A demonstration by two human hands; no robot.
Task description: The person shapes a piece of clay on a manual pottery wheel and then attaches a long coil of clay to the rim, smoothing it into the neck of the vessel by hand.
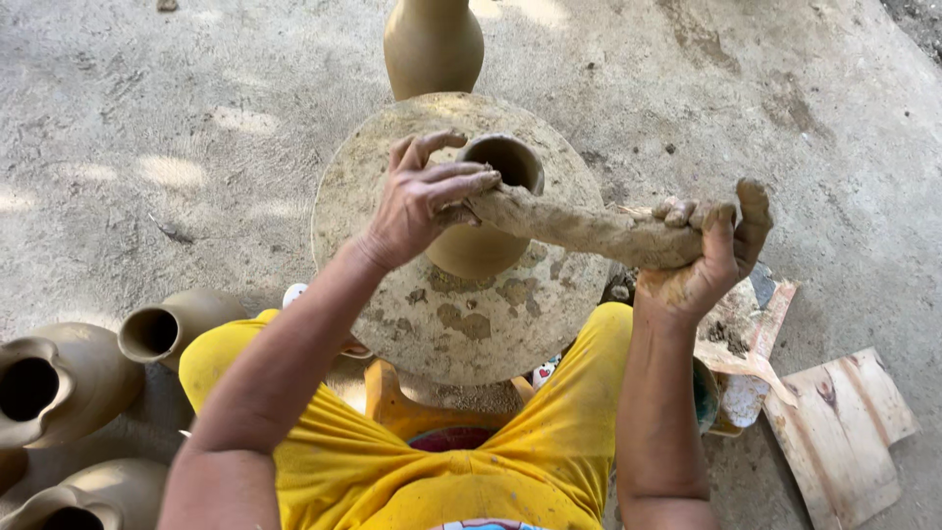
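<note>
Centrally placed on round turning wheel (432,314): small clay pot (486,221), upright. Held across pot rim: thick clay coil (579,228). Gripped coil's far end: right hand (708,257), fingers closed. Pressed coil's near end onto rim: left hand (424,196), fingers loosely curled.

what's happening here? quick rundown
A person seated over a round clay-smeared wheel is working a small clay pot on it. The left hand presses one end of a thick clay coil against the pot's rim; the right hand grips the other end. Finished unfired pots lie on the ground at left, and a vase stands beyond the wheel.
</note>
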